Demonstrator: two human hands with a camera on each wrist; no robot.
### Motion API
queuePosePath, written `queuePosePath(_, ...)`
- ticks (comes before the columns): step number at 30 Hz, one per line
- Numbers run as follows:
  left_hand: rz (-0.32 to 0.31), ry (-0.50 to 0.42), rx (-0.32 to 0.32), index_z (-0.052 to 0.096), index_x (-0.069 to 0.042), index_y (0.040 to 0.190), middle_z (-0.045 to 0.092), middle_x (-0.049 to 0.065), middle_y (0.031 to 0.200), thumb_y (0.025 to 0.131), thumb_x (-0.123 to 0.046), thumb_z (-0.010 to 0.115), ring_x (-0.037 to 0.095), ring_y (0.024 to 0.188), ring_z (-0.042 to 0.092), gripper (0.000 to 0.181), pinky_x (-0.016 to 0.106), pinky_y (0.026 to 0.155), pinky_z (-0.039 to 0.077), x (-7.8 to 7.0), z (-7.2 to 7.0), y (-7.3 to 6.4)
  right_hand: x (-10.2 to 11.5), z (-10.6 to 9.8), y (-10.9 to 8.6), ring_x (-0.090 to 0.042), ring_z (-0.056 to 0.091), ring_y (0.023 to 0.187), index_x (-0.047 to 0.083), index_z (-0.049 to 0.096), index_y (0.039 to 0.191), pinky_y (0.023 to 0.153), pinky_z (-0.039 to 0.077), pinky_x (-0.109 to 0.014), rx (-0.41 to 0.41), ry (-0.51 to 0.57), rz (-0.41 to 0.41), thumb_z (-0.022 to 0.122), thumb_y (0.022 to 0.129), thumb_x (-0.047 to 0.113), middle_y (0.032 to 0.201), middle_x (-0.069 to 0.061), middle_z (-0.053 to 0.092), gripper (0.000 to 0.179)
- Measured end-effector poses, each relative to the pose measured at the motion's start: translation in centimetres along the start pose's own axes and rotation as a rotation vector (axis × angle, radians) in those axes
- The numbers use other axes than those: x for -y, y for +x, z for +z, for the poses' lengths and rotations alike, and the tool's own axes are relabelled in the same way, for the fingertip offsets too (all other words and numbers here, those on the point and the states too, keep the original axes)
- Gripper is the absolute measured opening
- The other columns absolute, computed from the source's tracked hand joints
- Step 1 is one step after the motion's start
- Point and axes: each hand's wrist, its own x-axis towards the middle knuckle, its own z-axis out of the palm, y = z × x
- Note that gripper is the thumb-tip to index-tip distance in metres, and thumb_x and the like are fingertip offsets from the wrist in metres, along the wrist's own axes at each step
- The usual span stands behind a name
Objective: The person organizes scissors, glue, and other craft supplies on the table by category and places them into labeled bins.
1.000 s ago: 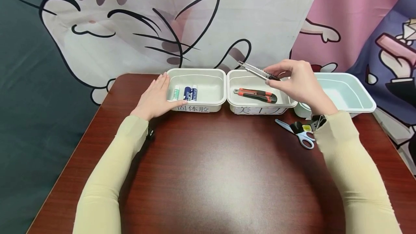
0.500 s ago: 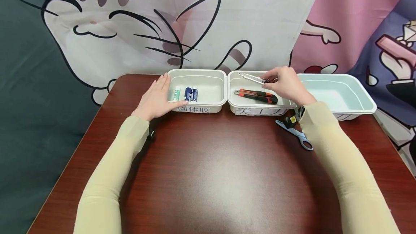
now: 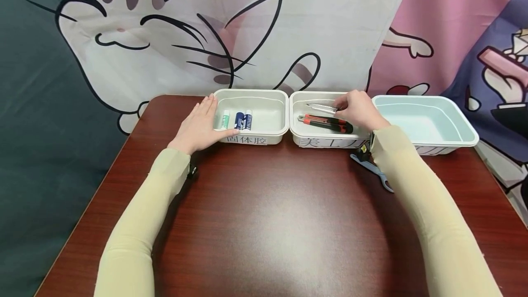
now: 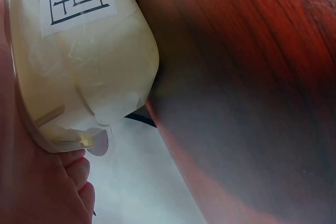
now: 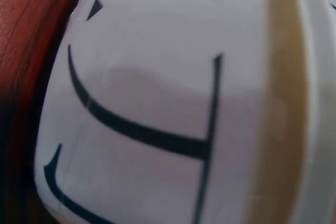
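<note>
In the head view my left hand [image 3: 198,123] rests with straight fingers along the left side of a white bin [image 3: 268,137], thumb over its front rim. Two blue glue sticks [image 3: 243,121] and a green-and-white one [image 3: 225,119] stand inside. My right hand [image 3: 360,110] reaches into the middle white bin [image 3: 294,125] and pinches a silver utility knife [image 3: 321,108] by one end. Below it in that bin lie red-and-black utility knives [image 3: 327,123]. The left wrist view shows the left bin's labelled side [image 4: 105,72]; the right wrist view shows a printed label [image 5: 157,103], no fingers.
A pale blue-green bin [image 3: 466,139] stands at the right. Light blue scissors [image 3: 373,167] and a small black-and-yellow item [image 3: 363,152] lie partly hidden by the right forearm on the brown table [image 3: 264,214]. A printed cloth [image 3: 338,22] hangs behind.
My right hand has lowered the silver utility knife into the middle bin, moving slightly left. The right forearm now covers more of the scissors. My left hand stays on the left bin.
</note>
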Motion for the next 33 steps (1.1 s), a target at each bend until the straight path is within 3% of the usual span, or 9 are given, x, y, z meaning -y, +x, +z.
queuePosePath(8,0.001,0.005,0.000,0.009,0.004,0.161,0.009,0.019,0.168,0.083,-0.087,0.049,0.031,0.154,0.007,0.126,0.039,0.124,0.000,0.0,0.1,0.1,-0.3,0.1,0.0,-0.042,0.061,0.116,-0.003,0.073,0.121,0.098,0.048,-0.054,0.044,-0.018,0.055,0.077,0.087,0.009,0.120,-0.027,0.067,0.036)
queuePosePath(14,0.004,0.007,0.000,0.010,0.005,0.160,0.009,0.020,0.168,0.083,-0.086,0.050,0.031,0.154,0.007,0.126,0.037,0.124,-0.001,0.0,0.1,0.1,0.5,-0.7,-0.8,-0.043,0.062,0.115,-0.003,0.070,0.127,0.097,0.049,-0.056,-0.015,0.038,0.040,0.078,0.087,0.013,0.123,-0.026,0.067,0.043)
queuePosePath(21,0.006,0.005,0.002,0.011,0.006,0.160,0.009,0.021,0.167,0.084,-0.084,0.051,0.032,0.154,0.007,0.125,0.037,0.124,-0.001,-0.2,-0.1,0.0,2.4,-3.3,-2.0,-0.044,0.062,0.117,0.003,0.069,0.132,0.097,0.048,-0.057,-0.114,0.103,0.059,0.079,0.089,0.024,0.128,-0.022,0.065,0.048)
queuePosePath(23,0.008,0.005,0.001,0.011,0.007,0.160,0.009,0.021,0.167,0.084,-0.084,0.052,0.033,0.154,0.008,0.125,0.037,0.124,0.000,-0.2,-0.2,-0.1,2.9,-4.1,-2.4,-0.041,0.064,0.114,0.005,0.070,0.131,0.095,0.051,-0.053,-0.160,0.100,0.048,0.080,0.089,0.026,0.126,-0.020,0.067,0.048)
queuePosePath(26,0.005,0.001,0.004,0.011,0.006,0.160,0.009,0.021,0.167,0.084,-0.084,0.052,0.031,0.154,0.006,0.125,0.036,0.124,-0.001,-0.2,-0.2,-0.1,3.6,-5.4,-3.2,-0.033,0.068,0.107,0.010,0.072,0.130,0.085,0.053,-0.035,-0.221,0.081,0.034,0.082,0.087,0.030,0.122,-0.016,0.070,0.048)
queuePosePath(29,0.003,-0.002,0.006,0.010,0.006,0.160,0.008,0.021,0.167,0.084,-0.083,0.053,0.030,0.155,0.004,0.125,0.035,0.123,-0.002,-0.2,-0.2,-0.1,4.1,-6.4,-4.1,-0.020,0.071,0.095,0.014,0.074,0.128,0.073,0.045,-0.020,-0.270,0.065,0.035,0.084,0.085,0.034,0.117,-0.011,0.073,0.048)
queuePosePath(33,0.005,0.000,0.004,0.010,0.006,0.160,0.008,0.021,0.167,0.085,-0.083,0.053,0.030,0.155,0.005,0.124,0.035,0.123,-0.001,-0.1,-0.2,-0.1,4.4,-7.6,-5.3,-0.009,0.071,0.099,0.020,0.074,0.129,0.076,0.044,-0.014,-0.287,0.087,0.073,0.084,0.083,0.043,0.122,-0.007,0.071,0.052)
